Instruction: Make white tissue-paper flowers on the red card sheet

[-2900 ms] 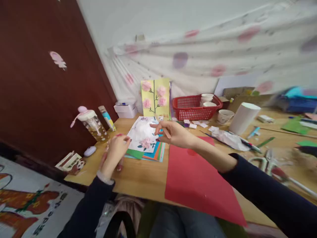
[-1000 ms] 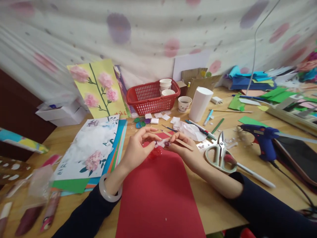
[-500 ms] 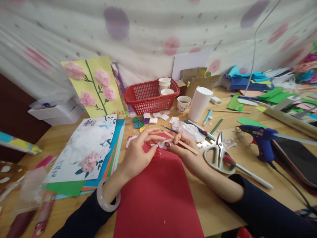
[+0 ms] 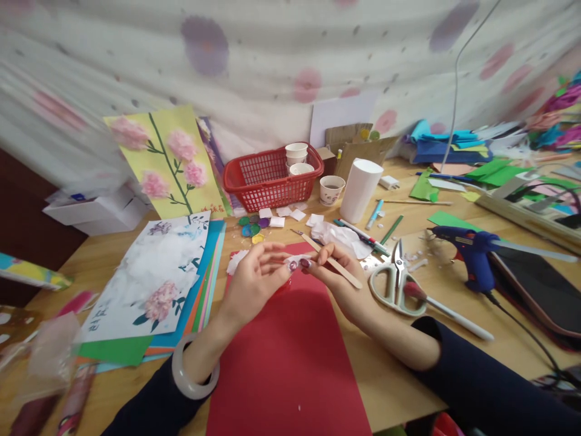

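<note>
My left hand (image 4: 254, 281) pinches a small piece of thin white paper (image 4: 296, 258) between thumb and fingertips. Meeting it from the other side, my right hand (image 4: 340, 275) has its thumb on the same piece, the two thumbnails nearly touching. A flat wooden craft stick (image 4: 342, 272) is also tucked in my right hand, slanting across the fingers. Both hands hover above the upper part of a red paper sheet (image 4: 288, 357). Something glossy and red shows below the fingertips, mostly hidden. Crumpled white tissue (image 4: 342, 238) lies behind my right hand.
Scissors (image 4: 396, 281), a white-handled brush (image 4: 458, 318) and a blue glue gun (image 4: 469, 248) lie on the right. A red basket (image 4: 272, 194), paper cup (image 4: 331, 191) and white roll (image 4: 361, 191) stand behind. Stacked coloured paper under a flower picture (image 4: 149, 272) is at left.
Both thumbs have come closer together on the white paper, which now looks stretched flatter between the hands. The whole view has shifted slightly; the craft stick stays in my right hand.
</note>
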Action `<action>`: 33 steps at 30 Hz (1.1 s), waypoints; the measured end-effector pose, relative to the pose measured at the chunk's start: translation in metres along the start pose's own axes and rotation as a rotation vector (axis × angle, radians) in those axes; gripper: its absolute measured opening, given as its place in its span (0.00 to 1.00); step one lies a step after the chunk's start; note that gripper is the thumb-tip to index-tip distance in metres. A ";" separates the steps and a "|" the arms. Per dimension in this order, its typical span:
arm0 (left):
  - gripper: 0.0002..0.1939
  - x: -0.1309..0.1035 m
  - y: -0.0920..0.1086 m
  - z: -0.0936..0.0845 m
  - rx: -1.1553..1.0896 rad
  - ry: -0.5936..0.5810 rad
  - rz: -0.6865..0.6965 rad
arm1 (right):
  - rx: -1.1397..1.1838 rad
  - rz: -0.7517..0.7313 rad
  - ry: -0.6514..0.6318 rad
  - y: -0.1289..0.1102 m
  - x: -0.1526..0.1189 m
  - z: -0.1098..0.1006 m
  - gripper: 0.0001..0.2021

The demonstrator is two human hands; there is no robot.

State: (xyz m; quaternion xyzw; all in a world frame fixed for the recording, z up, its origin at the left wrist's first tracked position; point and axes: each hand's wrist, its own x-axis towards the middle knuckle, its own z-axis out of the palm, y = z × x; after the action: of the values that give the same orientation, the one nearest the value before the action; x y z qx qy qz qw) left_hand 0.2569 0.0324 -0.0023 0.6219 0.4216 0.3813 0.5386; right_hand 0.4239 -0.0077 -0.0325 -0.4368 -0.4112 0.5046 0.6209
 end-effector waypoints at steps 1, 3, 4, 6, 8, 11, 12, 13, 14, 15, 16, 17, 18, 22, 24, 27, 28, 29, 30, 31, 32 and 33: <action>0.17 0.000 -0.002 0.002 -0.020 0.016 -0.028 | 0.002 -0.005 0.003 -0.001 -0.001 0.000 0.13; 0.13 0.001 -0.005 0.006 -0.044 0.060 -0.042 | 0.009 -0.002 -0.004 -0.002 -0.002 0.002 0.14; 0.12 0.001 -0.006 0.007 -0.047 0.078 -0.034 | 0.010 0.005 -0.010 -0.003 -0.003 0.003 0.14; 0.09 0.001 -0.006 0.006 -0.008 0.100 -0.009 | 0.012 0.021 -0.024 -0.004 -0.005 0.005 0.16; 0.06 0.001 -0.002 0.002 0.084 0.094 0.015 | 0.011 0.031 -0.040 -0.005 -0.006 0.005 0.17; 0.03 0.001 0.006 -0.005 0.238 0.036 0.067 | -0.032 0.036 -0.043 -0.005 -0.006 0.005 0.18; 0.04 0.000 0.008 -0.007 0.279 0.013 0.086 | -0.051 0.042 -0.043 -0.005 -0.006 0.004 0.19; 0.04 0.000 0.009 -0.009 0.314 -0.006 0.105 | -0.063 0.050 -0.045 -0.004 -0.006 0.004 0.19; 0.05 0.000 0.010 -0.010 0.344 -0.017 0.124 | -0.065 0.062 -0.052 -0.004 -0.005 0.004 0.20; 0.05 0.000 0.010 -0.010 0.372 -0.020 0.146 | -0.056 0.073 -0.062 -0.004 -0.005 0.004 0.20; 0.05 -0.001 0.010 -0.010 0.399 -0.016 0.169 | -0.042 0.083 -0.075 -0.004 -0.005 0.004 0.21; 0.05 -0.001 0.010 -0.009 0.426 -0.007 0.193 | -0.030 0.087 -0.086 -0.004 -0.005 0.004 0.21; 0.05 -0.002 0.010 -0.007 0.452 0.004 0.216 | -0.023 0.086 -0.095 -0.004 -0.005 0.004 0.20; 0.08 -0.007 0.011 -0.001 0.524 0.038 0.297 | -0.029 0.077 -0.101 -0.004 -0.006 0.004 0.19; 0.10 -0.009 0.011 0.001 0.543 0.032 0.339 | -0.014 0.078 -0.091 -0.004 -0.006 0.003 0.18; 0.13 -0.011 0.009 0.003 0.563 -0.011 0.395 | 0.053 0.083 -0.086 -0.004 -0.006 0.002 0.15; 0.14 -0.011 0.009 0.003 0.574 -0.026 0.417 | 0.085 0.085 -0.087 -0.003 -0.006 0.002 0.14; 0.14 -0.010 0.007 0.003 0.587 -0.033 0.444 | 0.118 0.085 -0.086 -0.002 -0.006 0.001 0.13; 0.14 -0.010 0.006 0.002 0.599 -0.033 0.477 | 0.152 0.088 -0.085 -0.001 -0.005 0.001 0.12; 0.13 -0.009 0.005 0.001 0.608 -0.031 0.512 | 0.185 0.094 -0.085 -0.001 -0.005 0.002 0.11; 0.13 -0.007 0.004 0.000 0.613 -0.028 0.543 | 0.214 0.102 -0.087 0.000 -0.005 0.002 0.10; 0.12 -0.006 0.003 -0.001 0.613 -0.024 0.565 | 0.236 0.110 -0.094 0.000 -0.004 0.002 0.10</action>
State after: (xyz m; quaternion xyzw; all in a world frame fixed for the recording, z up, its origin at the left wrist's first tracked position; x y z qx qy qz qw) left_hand 0.2539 0.0271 0.0010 0.8490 0.3220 0.3637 0.2079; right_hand 0.4209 -0.0116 -0.0320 -0.3586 -0.3529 0.6027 0.6193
